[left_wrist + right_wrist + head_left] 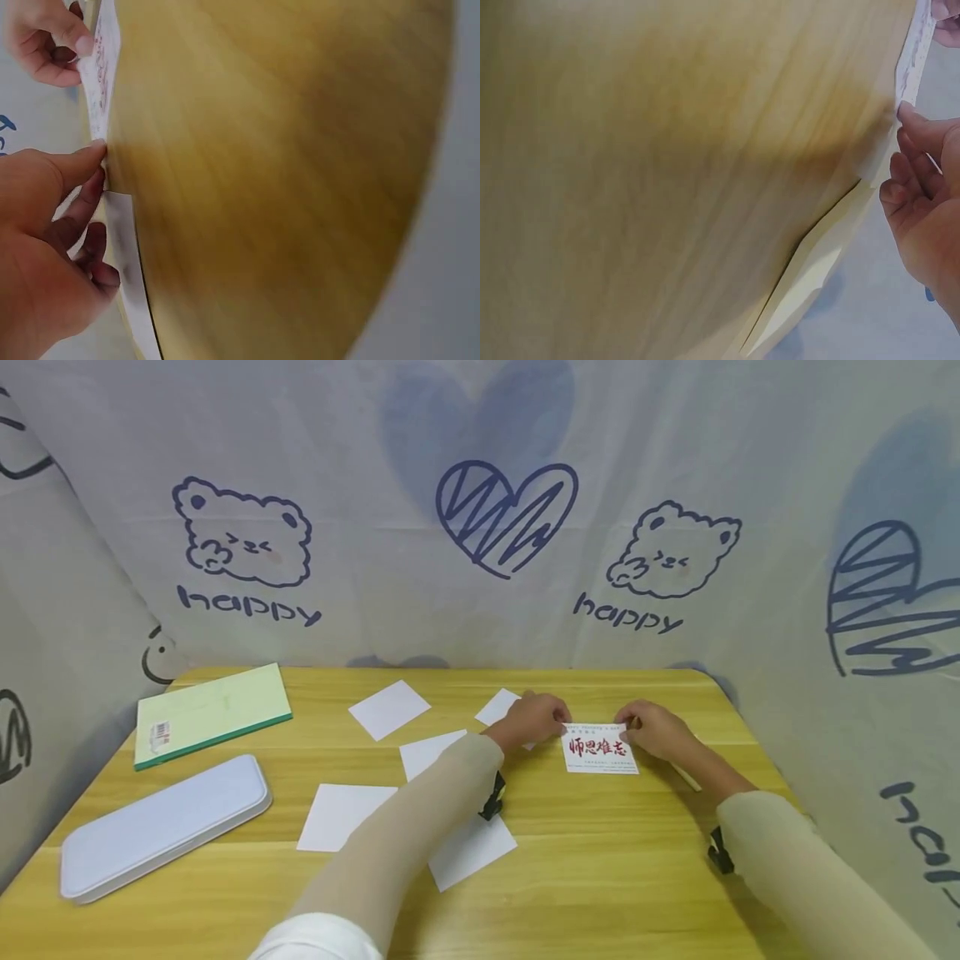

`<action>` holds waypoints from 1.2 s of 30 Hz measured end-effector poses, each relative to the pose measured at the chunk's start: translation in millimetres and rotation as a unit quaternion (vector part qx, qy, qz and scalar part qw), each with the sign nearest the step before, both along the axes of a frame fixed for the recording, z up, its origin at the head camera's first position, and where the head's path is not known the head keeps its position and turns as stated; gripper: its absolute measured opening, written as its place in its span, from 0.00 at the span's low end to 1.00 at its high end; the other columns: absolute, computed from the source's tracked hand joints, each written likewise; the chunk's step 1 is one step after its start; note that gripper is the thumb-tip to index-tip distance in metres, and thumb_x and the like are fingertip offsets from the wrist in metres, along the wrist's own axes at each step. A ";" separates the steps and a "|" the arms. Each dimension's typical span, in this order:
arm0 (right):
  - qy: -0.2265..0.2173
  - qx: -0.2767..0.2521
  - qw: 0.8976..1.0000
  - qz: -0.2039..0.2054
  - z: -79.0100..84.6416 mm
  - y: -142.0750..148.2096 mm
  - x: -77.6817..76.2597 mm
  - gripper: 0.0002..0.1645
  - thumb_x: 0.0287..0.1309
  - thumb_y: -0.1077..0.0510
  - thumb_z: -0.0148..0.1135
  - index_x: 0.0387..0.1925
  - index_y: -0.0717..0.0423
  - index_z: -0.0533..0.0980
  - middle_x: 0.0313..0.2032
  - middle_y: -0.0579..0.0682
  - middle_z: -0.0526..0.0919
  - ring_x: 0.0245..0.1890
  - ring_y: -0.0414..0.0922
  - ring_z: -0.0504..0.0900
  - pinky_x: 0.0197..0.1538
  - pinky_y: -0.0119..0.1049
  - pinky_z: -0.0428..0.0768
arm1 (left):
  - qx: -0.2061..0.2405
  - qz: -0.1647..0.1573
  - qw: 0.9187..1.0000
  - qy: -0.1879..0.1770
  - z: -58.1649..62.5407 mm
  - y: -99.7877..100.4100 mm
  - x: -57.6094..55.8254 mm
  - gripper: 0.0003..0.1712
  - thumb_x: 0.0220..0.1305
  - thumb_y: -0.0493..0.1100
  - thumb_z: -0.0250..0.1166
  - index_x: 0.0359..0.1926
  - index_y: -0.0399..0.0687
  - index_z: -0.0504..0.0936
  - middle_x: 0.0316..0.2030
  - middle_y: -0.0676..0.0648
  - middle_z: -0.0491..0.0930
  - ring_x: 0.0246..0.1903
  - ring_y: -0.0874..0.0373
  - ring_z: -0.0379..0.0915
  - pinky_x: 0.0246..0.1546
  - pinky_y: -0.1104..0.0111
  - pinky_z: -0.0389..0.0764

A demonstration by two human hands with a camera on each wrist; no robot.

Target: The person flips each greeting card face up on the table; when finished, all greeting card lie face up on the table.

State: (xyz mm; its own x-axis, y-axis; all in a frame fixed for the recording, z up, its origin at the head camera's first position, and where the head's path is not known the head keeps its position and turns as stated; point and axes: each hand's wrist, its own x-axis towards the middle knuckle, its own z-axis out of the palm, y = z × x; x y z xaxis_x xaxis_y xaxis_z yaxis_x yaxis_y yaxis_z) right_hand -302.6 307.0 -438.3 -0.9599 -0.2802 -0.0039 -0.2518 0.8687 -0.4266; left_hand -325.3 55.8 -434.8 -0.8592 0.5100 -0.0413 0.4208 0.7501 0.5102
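A small white card with red handwritten-style characters and finer print is held by both hands over the right part of the table. My left hand pinches its upper left corner between thumb and finger. At the upper right corner, my right hand pinches it the same way. Both grips also show in the left wrist view, with the card stretched between the hands. Beneath the left hand lies a blank white card. A pale, flat item lies below the right hand, mostly hidden in the head view.
More blank white cards, one a card at the back, lie scattered mid-table, some partly behind the left arm. At left are a pale green notepad and a white-blue flat case. A printed curtain hangs behind the wooden table.
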 end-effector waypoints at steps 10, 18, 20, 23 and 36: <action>-0.018 -0.013 1.000 -0.005 3.6 -14.1 -5.2 0.15 0.65 0.61 0.63 0.53 0.58 0.78 0.58 0.63 0.76 0.53 0.59 0.77 0.55 0.57 0.76 | 0.016 0.009 1.000 0.012 0.0 -14.8 -5.4 0.09 0.71 0.46 0.64 0.49 0.59 0.87 0.48 0.58 0.85 0.49 0.57 0.68 0.53 0.61 0.69; -0.035 -0.100 0.994 -0.026 3.5 -51.8 -15.6 0.18 0.68 0.60 0.61 0.57 0.61 0.76 0.52 0.59 0.81 0.48 0.53 0.78 0.52 0.46 0.77 | 0.048 0.013 0.999 0.007 5.0 -53.0 -24.7 0.12 0.70 0.41 0.64 0.52 0.49 0.85 0.51 0.49 0.84 0.54 0.55 0.77 0.60 0.63 0.73; -0.041 -0.108 0.993 -0.027 4.0 -61.6 -18.2 0.19 0.68 0.59 0.62 0.57 0.60 0.76 0.52 0.59 0.81 0.47 0.53 0.78 0.52 0.46 0.77 | 0.049 0.015 0.999 0.006 6.4 -66.0 -28.3 0.13 0.70 0.40 0.64 0.53 0.47 0.84 0.51 0.47 0.83 0.54 0.54 0.77 0.58 0.63 0.76; -0.051 -0.108 0.993 -0.021 4.0 -74.7 -22.1 0.21 0.67 0.57 0.64 0.59 0.60 0.76 0.53 0.58 0.81 0.48 0.52 0.78 0.54 0.46 0.77 | 0.060 0.038 0.997 -0.015 6.8 -85.0 -31.3 0.13 0.69 0.39 0.64 0.53 0.47 0.83 0.51 0.46 0.82 0.52 0.53 0.76 0.56 0.62 0.76; -0.081 -0.005 0.997 -0.020 4.0 -109.9 -29.5 0.30 0.61 0.46 0.70 0.56 0.62 0.77 0.51 0.59 0.81 0.38 0.46 0.78 0.46 0.40 0.79 | 0.019 0.053 0.998 -0.037 3.3 -107.2 -35.6 0.21 0.68 0.44 0.67 0.60 0.46 0.80 0.55 0.45 0.81 0.56 0.52 0.75 0.60 0.60 0.75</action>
